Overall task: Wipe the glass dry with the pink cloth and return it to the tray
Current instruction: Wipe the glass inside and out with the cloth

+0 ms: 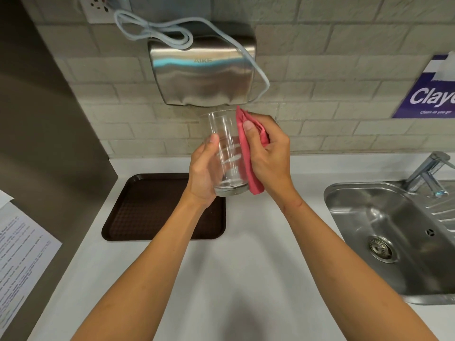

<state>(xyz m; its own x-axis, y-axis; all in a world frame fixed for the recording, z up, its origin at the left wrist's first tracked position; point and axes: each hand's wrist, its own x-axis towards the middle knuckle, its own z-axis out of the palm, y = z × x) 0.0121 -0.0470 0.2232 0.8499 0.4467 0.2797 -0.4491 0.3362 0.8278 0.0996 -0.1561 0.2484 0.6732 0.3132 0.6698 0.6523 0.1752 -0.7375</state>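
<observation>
A clear drinking glass (227, 153) is held upright in the air above the counter. My left hand (204, 173) grips its lower left side, thumb across the front. My right hand (267, 153) holds the pink cloth (248, 153) and presses it against the glass's right side, thumb on top of the cloth. The cloth hangs down past the glass's base. A dark brown tray (147, 210) lies on the white counter below and to the left of the glass, with nothing showing on its visible part.
A steel hand dryer (202, 72) with a looped white cable hangs on the tiled wall just above the glass. A steel sink (384, 232) and tap (430, 168) are at the right. Printed paper (19, 257) lies at the left edge.
</observation>
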